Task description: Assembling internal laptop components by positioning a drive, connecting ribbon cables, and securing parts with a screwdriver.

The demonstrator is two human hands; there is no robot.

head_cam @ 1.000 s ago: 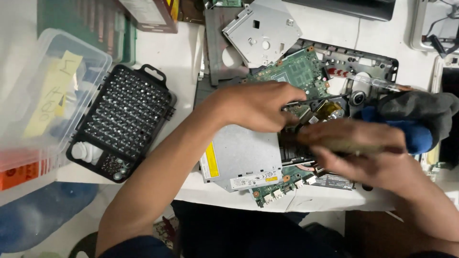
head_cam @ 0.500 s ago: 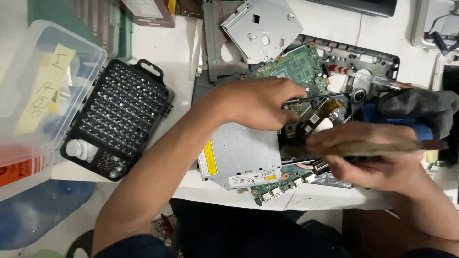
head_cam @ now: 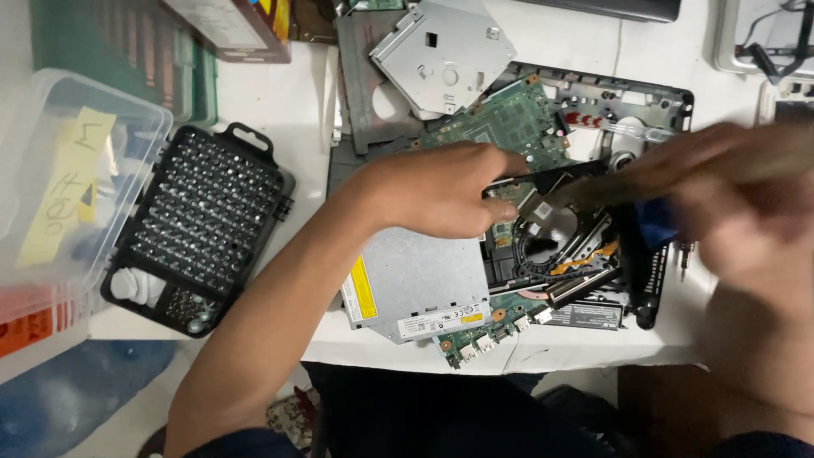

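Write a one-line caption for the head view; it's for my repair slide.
Left hand rests on an opened laptop's green circuit board; blurred right hand is beside it.

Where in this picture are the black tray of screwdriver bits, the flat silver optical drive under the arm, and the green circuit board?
black tray of screwdriver bits (head_cam: 199, 227), head view, middle of the bit rows.
flat silver optical drive (head_cam: 420, 276), head view, bare metal top.
green circuit board (head_cam: 509, 123), head view, upper exposed part.

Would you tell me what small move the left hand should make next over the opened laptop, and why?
Probably keep the left hand pressing the green circuit board steady; the right hand is motion-blurred beside the cooling fan.
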